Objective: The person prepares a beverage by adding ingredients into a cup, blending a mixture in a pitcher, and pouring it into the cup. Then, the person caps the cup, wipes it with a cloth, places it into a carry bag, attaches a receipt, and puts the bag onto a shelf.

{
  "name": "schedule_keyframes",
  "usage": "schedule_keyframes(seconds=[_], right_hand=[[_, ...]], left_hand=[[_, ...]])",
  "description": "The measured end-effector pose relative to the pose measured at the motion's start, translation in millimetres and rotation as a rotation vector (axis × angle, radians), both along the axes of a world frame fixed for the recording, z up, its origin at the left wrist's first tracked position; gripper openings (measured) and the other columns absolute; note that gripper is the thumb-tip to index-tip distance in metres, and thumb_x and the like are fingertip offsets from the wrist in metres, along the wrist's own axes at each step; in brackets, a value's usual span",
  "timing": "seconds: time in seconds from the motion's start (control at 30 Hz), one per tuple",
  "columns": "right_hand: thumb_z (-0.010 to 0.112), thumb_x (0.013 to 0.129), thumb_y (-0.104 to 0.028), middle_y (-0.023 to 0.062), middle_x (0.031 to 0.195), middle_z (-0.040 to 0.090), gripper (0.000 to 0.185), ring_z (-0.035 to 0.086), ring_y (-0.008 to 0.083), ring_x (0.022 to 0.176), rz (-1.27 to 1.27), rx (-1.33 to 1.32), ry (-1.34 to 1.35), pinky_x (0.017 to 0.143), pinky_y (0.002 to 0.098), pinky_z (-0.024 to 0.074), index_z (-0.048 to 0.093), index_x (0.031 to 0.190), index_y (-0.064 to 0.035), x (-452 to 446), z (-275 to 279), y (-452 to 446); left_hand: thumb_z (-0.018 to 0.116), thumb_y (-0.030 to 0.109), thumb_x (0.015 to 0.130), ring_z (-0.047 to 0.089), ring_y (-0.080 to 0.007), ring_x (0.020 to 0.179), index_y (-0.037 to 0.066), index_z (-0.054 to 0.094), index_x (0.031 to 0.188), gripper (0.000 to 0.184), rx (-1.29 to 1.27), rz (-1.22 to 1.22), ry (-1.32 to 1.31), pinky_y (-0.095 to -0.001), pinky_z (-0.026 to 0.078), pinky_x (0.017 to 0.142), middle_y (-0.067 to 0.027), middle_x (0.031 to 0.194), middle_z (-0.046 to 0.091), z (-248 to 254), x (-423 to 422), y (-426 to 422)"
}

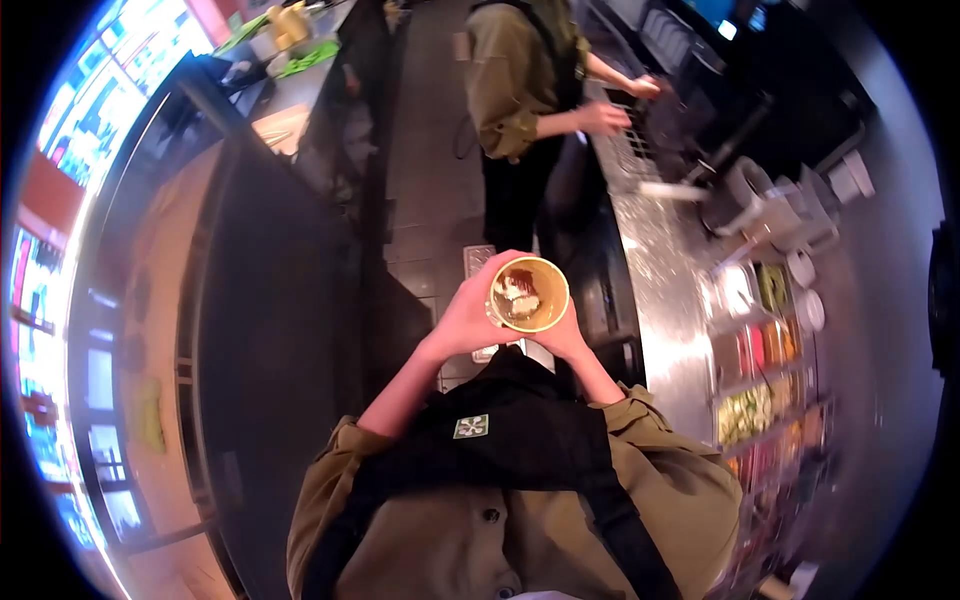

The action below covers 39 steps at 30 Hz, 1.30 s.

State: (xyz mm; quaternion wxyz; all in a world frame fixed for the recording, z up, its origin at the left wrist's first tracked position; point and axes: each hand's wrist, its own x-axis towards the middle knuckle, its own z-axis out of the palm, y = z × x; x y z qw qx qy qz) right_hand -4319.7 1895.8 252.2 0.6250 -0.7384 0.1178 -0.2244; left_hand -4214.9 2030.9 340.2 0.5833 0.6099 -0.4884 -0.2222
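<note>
Here, the left hand [474,312] and right hand [563,336] curl snugly around a cup [553,292]; a strip of floor [425,150] runs ahead, beside a co-worker [515,75] at the steel worktop [661,265].

left grip [470,316] and right grip [563,335] hold a cup [547,293] between them.

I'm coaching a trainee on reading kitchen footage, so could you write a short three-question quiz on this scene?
1. What do the left hand and right hand hold together?
A) a knife
B) a cup
C) a bottle

2. True or false: in the picture, the metal counter lies to the right of the cup.

3. How many other people can be seen?

Key:
1. B
2. True
3. One, the person ahead
</note>
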Motion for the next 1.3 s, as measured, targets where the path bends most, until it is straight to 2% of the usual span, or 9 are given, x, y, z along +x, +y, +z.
schedule_keyframes(seconds=[0.47,0.53,0.6,0.63,0.77,0.83,1.0,1.07,1.3], right_hand=[[0.084,0.058,-0.02,0.0106,0.111,0.061,0.073,0.059,0.0223,0.104,0.185,-0.045,0.082,0.089,0.0336,0.046,0.05,0.121,-0.0051,331,-62,-73],[0.078,0.067,-0.015,0.0083,0.112,0.061,0.062,0.059,0.0183,0.102,0.242,0.283,0.011,0.089,0.0319,0.0465,0.051,0.122,-0.0042,365,-48,-71],[0.077,0.069,-0.012,0.0083,0.114,0.06,0.062,0.058,0.0175,0.102,0.177,0.149,0.001,0.09,0.0319,0.0463,0.05,0.124,-0.0031,378,-39,-76],[0.077,0.07,-0.011,0.0095,0.117,0.058,0.065,0.058,0.0193,0.105,0.172,0.569,-0.02,0.092,0.0331,0.0456,0.047,0.127,-0.0025,386,-37,-78],[0.078,0.068,-0.011,0.0104,0.12,0.056,0.07,0.056,0.0209,0.108,-0.013,0.765,-0.122,0.093,0.034,0.0446,0.045,0.129,-0.0024,433,-37,-110],[0.08,0.062,-0.01,0.011,0.123,0.053,0.077,0.052,0.0224,0.114,-0.267,0.108,-0.02,0.096,0.0348,0.043,0.043,0.129,-0.0026,408,-33,-122],[0.082,0.057,-0.03,0.0137,0.116,0.057,0.075,0.054,0.0283,0.109,-0.47,0.024,0.082,0.093,0.0389,0.0426,0.05,0.12,-0.0034,466,-24,-147],[0.081,0.058,-0.035,0.0163,0.115,0.057,0.079,0.053,0.0335,0.107,-0.658,-0.322,0.219,0.092,0.0424,0.042,0.049,0.122,-0.0035,493,5,-150],[0.082,0.056,-0.038,0.0168,0.113,0.058,0.082,0.053,0.0367,0.104,-0.958,-0.201,0.236,0.089,0.0433,0.0427,0.048,0.123,-0.0051,580,10,-173]], left_hand=[[0.089,0.03,0.054,0.051,-0.0255,0.114,0.001,0.038,0.128,0.095,0.202,0.53,-0.204,-0.0366,0.04,0.098,-0.0148,0.12,0.052,-95,303,-57],[0.089,0.035,0.052,0.048,-0.0301,0.115,-0.001,0.038,0.128,0.099,0.225,0.554,-0.121,-0.0381,0.038,0.099,-0.0171,0.121,0.049,-98,327,-69],[0.088,0.037,0.052,0.049,-0.0357,0.11,-0.001,0.037,0.13,0.101,0.218,0.589,-0.156,-0.0405,0.04,0.095,-0.0197,0.117,0.049,-108,348,-93],[0.087,0.041,0.053,0.049,-0.0369,0.111,-0.002,0.036,0.13,0.101,0.26,0.551,-0.111,-0.0403,0.041,0.094,-0.0211,0.119,0.048,-103,356,-105],[0.082,0.04,0.058,0.054,-0.0342,0.106,0.003,0.044,0.123,0.085,0.266,0.24,-0.064,-0.0393,0.044,0.091,-0.0193,0.112,0.054,-89,408,-157],[0.081,0.039,0.06,0.058,-0.0305,0.1,0.005,0.054,0.113,0.069,0.244,0.11,-0.069,-0.0383,0.046,0.088,-0.0167,0.107,0.058,-75,430,-182],[0.084,0.023,0.058,0.059,-0.0236,0.103,0.004,0.051,0.119,0.072,0.211,-0.246,-0.17,-0.0357,0.048,0.088,-0.0123,0.11,0.059,-42,518,-228],[0.084,0.021,0.057,0.059,-0.0249,0.102,0.003,0.049,0.12,0.074,0.205,-0.327,-0.217,-0.0358,0.047,0.089,-0.013,0.109,0.059,-26,553,-248],[0.085,0.016,0.057,0.057,-0.0252,0.104,-0.002,0.043,0.126,0.083,0.148,-0.47,-0.166,-0.0365,0.047,0.09,-0.0158,0.112,0.057,-7,634,-312]])
